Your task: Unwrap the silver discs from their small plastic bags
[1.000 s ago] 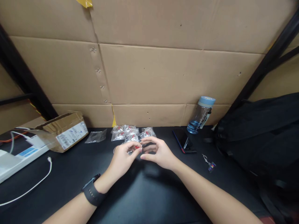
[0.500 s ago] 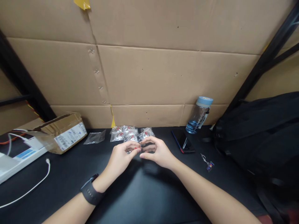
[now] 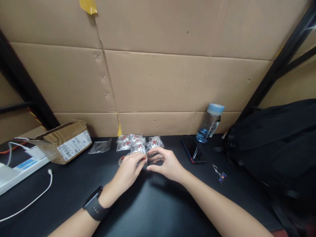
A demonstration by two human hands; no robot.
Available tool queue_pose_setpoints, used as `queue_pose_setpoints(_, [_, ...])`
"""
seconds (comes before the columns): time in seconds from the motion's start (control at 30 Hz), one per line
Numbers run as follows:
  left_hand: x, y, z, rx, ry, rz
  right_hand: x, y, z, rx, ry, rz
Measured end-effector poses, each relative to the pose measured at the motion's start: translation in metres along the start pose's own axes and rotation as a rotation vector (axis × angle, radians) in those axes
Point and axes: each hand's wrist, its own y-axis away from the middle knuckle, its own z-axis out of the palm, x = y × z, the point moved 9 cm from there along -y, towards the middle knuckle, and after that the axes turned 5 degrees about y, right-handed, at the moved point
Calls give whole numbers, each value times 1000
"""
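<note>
Over the black table, my right hand point(image 3: 166, 163) holds a small thin dark disc point(image 3: 148, 160) by its rim, thumb below and fingers above. The disc stands almost edge-on to me. My left hand point(image 3: 130, 167) is closed, its fingertips pressed against the disc's left side; part of its grip is hidden. From behind my left knuckles peeks a pale round piece with some red point(image 3: 120, 160); whether it is held or lying there I cannot tell. Just beyond my hands lie several clear packets point(image 3: 130, 142) of round silvery pieces with red marks, and another such packet point(image 3: 155, 142) sits to their right.
Left are an empty clear bag point(image 3: 100, 146), an open cardboard box point(image 3: 71, 143), a white power strip point(image 3: 27, 164) and a white cable point(image 3: 39, 197). Right are a phone point(image 3: 193, 150), a water bottle point(image 3: 209, 125), a keychain point(image 3: 221, 176) and a black backpack point(image 3: 271, 141). Cardboard point(image 3: 153, 82) walls the back.
The disc has turned slightly, showing more of its dark face. My left hand has rolled over a little, and the pale round piece now shows to its left.
</note>
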Motion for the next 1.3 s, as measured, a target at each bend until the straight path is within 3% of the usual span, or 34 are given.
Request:
queue_pose_setpoints(0.33, [4,1,-4,27,11,-19,6,-2,-4,-5,134,-62])
queue_pose_setpoints(0.53, [4,2,0,6,27,-48,19,-2,2,-4,-58,10])
queue_pose_setpoints(0.83, [4,0,-9,53,34,-68,34,1,12,9,-294,168])
queue_pose_setpoints(1.3, [-2,1,-4,13,30,-108,37,1,14,-2,-309,207])
